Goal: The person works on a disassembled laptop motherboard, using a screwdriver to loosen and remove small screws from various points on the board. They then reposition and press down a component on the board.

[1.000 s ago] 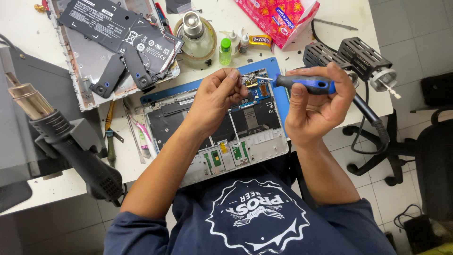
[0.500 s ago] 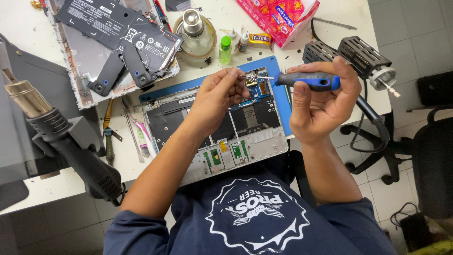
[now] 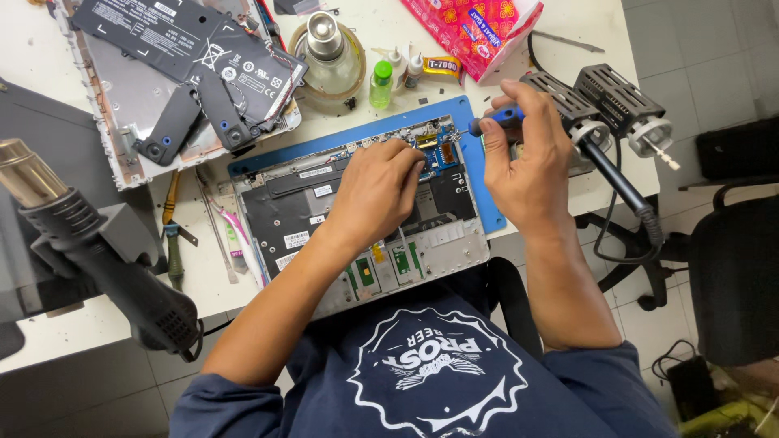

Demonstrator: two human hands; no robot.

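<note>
An opened laptop base (image 3: 381, 259) lies on a blue mat (image 3: 475, 174) at the table's near edge. My left hand (image 3: 375, 191) rests on its inner parts, fingertips beside a small blue circuit board (image 3: 445, 156) at the far right corner. My right hand (image 3: 527, 158) grips a blue-handled screwdriver (image 3: 497, 119) held above the mat's right side, just right of the board. Whether my left fingers pinch anything I cannot tell.
A detached laptop cover with a black battery (image 3: 174, 61) lies at the far left. A hot-air gun (image 3: 97, 243) stands at the left. Small glue bottles (image 3: 381, 81), a glass burner (image 3: 327, 49), a pink tissue pack (image 3: 471, 28), hand tools (image 3: 173, 239) and soldering handles (image 3: 604, 101) surround the mat.
My right hand turned and lifted the screwdriver back off the circuit board, to the mat's right side. My left hand stays over the board.
</note>
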